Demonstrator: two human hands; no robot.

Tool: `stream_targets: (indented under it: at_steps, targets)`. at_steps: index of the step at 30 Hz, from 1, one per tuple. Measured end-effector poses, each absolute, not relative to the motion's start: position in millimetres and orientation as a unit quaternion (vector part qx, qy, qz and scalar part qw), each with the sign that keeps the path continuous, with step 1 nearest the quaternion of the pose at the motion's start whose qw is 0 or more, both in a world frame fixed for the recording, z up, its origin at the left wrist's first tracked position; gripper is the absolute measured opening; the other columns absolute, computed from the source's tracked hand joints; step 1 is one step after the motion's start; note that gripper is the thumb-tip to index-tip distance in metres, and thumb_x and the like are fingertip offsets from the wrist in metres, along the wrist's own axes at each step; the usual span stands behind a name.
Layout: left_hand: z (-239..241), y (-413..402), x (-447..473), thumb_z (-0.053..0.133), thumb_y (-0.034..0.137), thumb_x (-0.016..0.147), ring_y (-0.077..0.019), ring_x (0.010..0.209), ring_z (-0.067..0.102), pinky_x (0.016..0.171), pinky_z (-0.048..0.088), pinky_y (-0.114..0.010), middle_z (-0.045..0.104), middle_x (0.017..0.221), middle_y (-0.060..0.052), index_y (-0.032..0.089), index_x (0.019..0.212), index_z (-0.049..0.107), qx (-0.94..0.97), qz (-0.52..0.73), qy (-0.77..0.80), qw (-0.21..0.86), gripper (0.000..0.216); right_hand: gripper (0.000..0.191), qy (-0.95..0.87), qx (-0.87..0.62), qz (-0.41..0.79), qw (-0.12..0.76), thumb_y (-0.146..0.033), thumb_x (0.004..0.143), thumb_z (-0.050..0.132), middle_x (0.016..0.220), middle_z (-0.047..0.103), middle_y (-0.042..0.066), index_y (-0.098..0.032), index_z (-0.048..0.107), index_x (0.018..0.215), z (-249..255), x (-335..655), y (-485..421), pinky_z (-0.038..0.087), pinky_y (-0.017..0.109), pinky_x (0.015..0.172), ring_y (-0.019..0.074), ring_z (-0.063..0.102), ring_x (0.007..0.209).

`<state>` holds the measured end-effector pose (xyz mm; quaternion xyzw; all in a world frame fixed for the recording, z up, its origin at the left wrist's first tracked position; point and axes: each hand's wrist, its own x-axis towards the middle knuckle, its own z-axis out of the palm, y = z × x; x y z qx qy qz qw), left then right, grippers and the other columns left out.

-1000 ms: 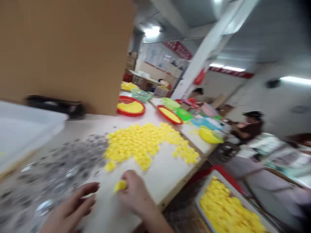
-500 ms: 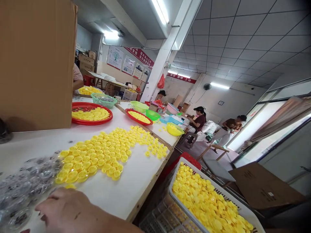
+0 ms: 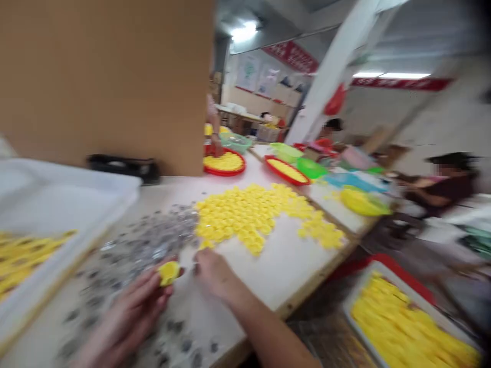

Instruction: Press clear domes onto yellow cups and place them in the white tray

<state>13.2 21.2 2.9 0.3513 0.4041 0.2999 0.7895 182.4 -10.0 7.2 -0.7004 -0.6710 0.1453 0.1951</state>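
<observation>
White tray (image 3: 130,185): well left of the yellow spread (image 3: 249,214), with yellow pieces (image 3: 30,258) lying in it, darker patches among them too blurred to make out.
Cardboard (image 3: 103,76): a tall brown side standing behind and left of the yellow spread, a black object (image 3: 123,168) at its foot.
Left hand (image 3: 136,304): nearer me than the yellow spread and left of it, the fingers pinching a round yellow cap (image 3: 169,273) at their tips.
Clear pieces (image 3: 163,232): glassy and grey, strewn over the bench (image 3: 276,276) just left of the yellow spread.
Right hand (image 3: 212,271): at the near edge of the yellow spread, fingers curled narrow; I can't tell whether they hold anything.
Red tray (image 3: 224,173): behind the yellow spread, another person's hand (image 3: 217,144) reaching down into it.
Yellow basin (image 3: 360,203): right of the yellow spread, on the far stretch of worktop.
Crate (image 3: 355,312): right of the yellow spread and lower than it, beside the bench, heaped with yellow discs (image 3: 406,322).
Person in a dark top (image 3: 450,189): well right of the yellow spread, arms held forward.
</observation>
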Motion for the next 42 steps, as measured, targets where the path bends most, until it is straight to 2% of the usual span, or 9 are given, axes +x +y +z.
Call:
stream_targets:
  at_steps: [3, 5, 10, 15, 20, 27, 33, 38, 42]
  targets:
    - [14.2, 19.3, 0.0, 0.059, 0.023, 0.084, -0.0068, 0.059, 0.061, 0.049, 0.047, -0.011, 0.069, 0.089, -0.008, 0.02, 0.115, 0.053, 0.259, 0.315, 0.333, 0.85, 0.031, 0.018, -0.644, -0.688, 0.205, 0.266, -0.006, 0.073, 0.048, 0.085, 0.061, 0.009, -0.017, 0.059, 0.083, -0.3, 196.0, -10.7, 0.044, 0.038, 0.078, 0.0215, 0.057, 0.083]
    - [14.5, 23.2, 3.9, 0.057, 0.022, 0.086, -0.0088, 0.06, 0.063, 0.052, 0.049, -0.012, 0.069, 0.084, -0.01, 0.018, 0.11, 0.051, 0.239, 0.327, 0.312, 0.859, 0.026, 0.015, -0.627, -0.674, 0.256, 0.294, -0.008, 0.074, 0.048, 0.084, 0.06, 0.008, -0.017, 0.06, 0.08, -5.2, 202.9, -10.7, 0.043, 0.041, 0.081, 0.0216, 0.056, 0.084]
    - [12.7, 26.7, 6.8, 0.055, 0.019, 0.087, -0.0113, 0.065, 0.067, 0.058, 0.053, -0.014, 0.069, 0.087, -0.013, 0.014, 0.108, 0.053, 0.206, 0.353, 0.289, 0.866, 0.021, 0.015, -0.549, -0.643, 0.411, 0.34, -0.03, 0.083, 0.05, 0.078, 0.059, 0.002, -0.019, 0.057, 0.089, 3.9, 210.3, -25.1, 0.049, 0.032, 0.06, 0.0168, 0.059, 0.069]
    - [12.0, 23.5, 6.1, 0.056, 0.018, 0.086, -0.0107, 0.064, 0.067, 0.056, 0.052, -0.015, 0.068, 0.09, -0.011, 0.012, 0.11, 0.058, 0.196, 0.346, 0.287, 0.872, 0.025, 0.023, -0.487, -0.585, 0.498, 0.416, -0.043, 0.085, 0.053, 0.084, 0.06, 0.004, -0.02, 0.055, 0.09, 21.8, 206.9, -30.9, 0.051, 0.032, 0.066, 0.0184, 0.063, 0.08]
    - [9.9, 17.5, 11.1, 0.059, 0.02, 0.085, -0.0086, 0.057, 0.064, 0.05, 0.049, -0.013, 0.067, 0.082, -0.008, 0.011, 0.106, 0.061, 0.199, 0.315, 0.276, 0.886, 0.023, 0.025, -0.46, -0.55, 0.528, 0.454, -0.042, 0.082, 0.06, 0.075, 0.06, 0.002, -0.02, 0.06, 0.094, 28.1, 194.2, -27.4, 0.047, 0.027, 0.057, 0.0148, 0.059, 0.068]
    - [9.5, 11.8, 14.1, 0.065, 0.02, 0.08, -0.008, 0.054, 0.063, 0.046, 0.047, -0.011, 0.064, 0.078, -0.003, 0.014, 0.096, 0.059, 0.202, 0.308, 0.257, 0.893, 0.018, 0.021, -0.561, -0.583, 0.429, 0.401, -0.038, 0.084, 0.059, 0.083, 0.061, 0.003, -0.022, 0.066, 0.095, 35.0, 181.7, -22.9, 0.047, 0.027, 0.056, 0.0131, 0.056, 0.066]
    - [8.1, 9.4, 15.5, 0.069, 0.024, 0.078, -0.0079, 0.051, 0.063, 0.046, 0.048, -0.012, 0.064, 0.072, -0.002, 0.013, 0.093, 0.06, 0.203, 0.293, 0.259, 0.898, 0.021, 0.014, -0.665, -0.579, 0.287, 0.374, -0.029, 0.089, 0.053, 0.09, 0.062, 0.003, -0.025, 0.066, 0.094, 41.2, 176.7, -29.0, 0.049, 0.03, 0.072, 0.0163, 0.059, 0.082]
    - [6.8, 7.4, 16.8, 0.073, 0.029, 0.073, -0.0074, 0.047, 0.06, 0.043, 0.045, -0.012, 0.064, 0.064, -0.002, 0.012, 0.085, 0.059, 0.205, 0.291, 0.269, 0.895, 0.025, 0.02, -0.711, -0.543, 0.32, 0.311, -0.026, 0.087, 0.057, 0.099, 0.062, 0.003, -0.028, 0.061, 0.106, 51.2, 182.7, -35.2, 0.051, 0.029, 0.074, 0.0159, 0.06, 0.085]
    - [6.3, 6.2, 16.4, 0.078, 0.038, 0.066, -0.0075, 0.046, 0.06, 0.041, 0.044, -0.011, 0.063, 0.061, -0.002, 0.011, 0.083, 0.06, 0.217, 0.279, 0.264, 0.897, 0.036, 0.02, -0.713, -0.559, 0.33, 0.264, -0.025, 0.083, 0.062, 0.094, 0.063, 0.0, -0.028, 0.06, 0.102, 57.8, 189.6, -36.1, 0.054, 0.027, 0.072, 0.0146, 0.063, 0.08]
